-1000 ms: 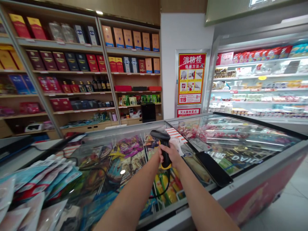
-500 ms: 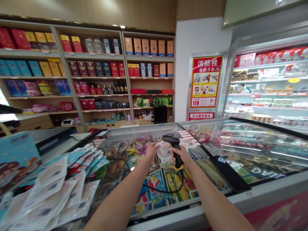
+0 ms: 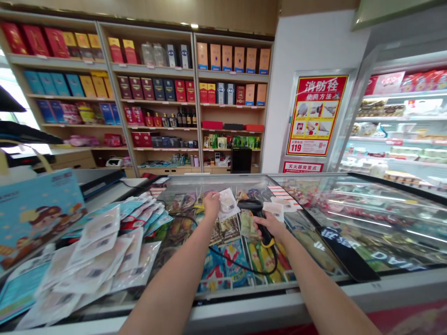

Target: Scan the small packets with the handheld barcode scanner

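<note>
My left hand is closed on the edge of a small white packet, held up over the glass top of a chest freezer. Wrapped in the fingers of my right hand is a black and yellow barcode scanner, its head pointing left toward the packet. The scanner's black cable loops below it across the glass. Just beyond my right hand, another white packet lies on the freezer top.
To the left, a pile of white packets lies beside blue and red packets and a blue printed bag. A black panel rests on the freezer at right. Shelves of boxed goods stand behind; a refrigerated display is at right.
The packet in my left hand has moved away from the scanner to the left, and its face now shows more. The view has turned slightly left.
</note>
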Action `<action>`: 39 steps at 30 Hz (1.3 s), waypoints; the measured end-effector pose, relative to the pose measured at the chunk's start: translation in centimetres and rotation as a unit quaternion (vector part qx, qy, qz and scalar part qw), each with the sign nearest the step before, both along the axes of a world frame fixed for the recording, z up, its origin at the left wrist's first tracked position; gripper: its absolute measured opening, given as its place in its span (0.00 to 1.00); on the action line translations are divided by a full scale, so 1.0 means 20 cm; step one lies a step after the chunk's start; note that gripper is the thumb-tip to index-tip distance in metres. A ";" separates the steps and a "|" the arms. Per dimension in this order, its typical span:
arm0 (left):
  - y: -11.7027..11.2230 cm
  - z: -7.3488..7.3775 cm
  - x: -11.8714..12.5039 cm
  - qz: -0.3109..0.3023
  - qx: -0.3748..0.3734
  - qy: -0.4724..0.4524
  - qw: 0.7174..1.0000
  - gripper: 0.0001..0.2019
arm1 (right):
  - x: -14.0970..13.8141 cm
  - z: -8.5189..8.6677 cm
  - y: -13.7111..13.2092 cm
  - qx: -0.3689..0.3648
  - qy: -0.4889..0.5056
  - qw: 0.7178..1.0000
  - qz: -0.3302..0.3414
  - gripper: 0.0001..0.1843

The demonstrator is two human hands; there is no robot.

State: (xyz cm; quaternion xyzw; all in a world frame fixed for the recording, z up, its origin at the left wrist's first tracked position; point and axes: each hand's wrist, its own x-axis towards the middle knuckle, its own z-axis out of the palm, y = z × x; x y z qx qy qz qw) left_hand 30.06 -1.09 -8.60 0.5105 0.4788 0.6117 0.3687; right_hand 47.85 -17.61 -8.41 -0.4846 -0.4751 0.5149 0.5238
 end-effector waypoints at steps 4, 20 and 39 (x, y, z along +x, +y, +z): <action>-0.01 0.02 -0.01 0.035 0.034 0.069 0.996 0.06 | 0.00 -0.01 0.00 -0.005 -0.023 1.000 0.017 0.22; -0.02 0.03 -0.01 0.049 0.012 0.058 0.997 0.05 | -0.02 0.00 -0.01 -0.030 -0.009 0.999 0.020 0.22; -0.08 0.22 -0.82 0.111 0.014 0.120 0.986 0.09 | -0.60 0.14 0.11 -0.025 -0.013 0.985 0.170 0.22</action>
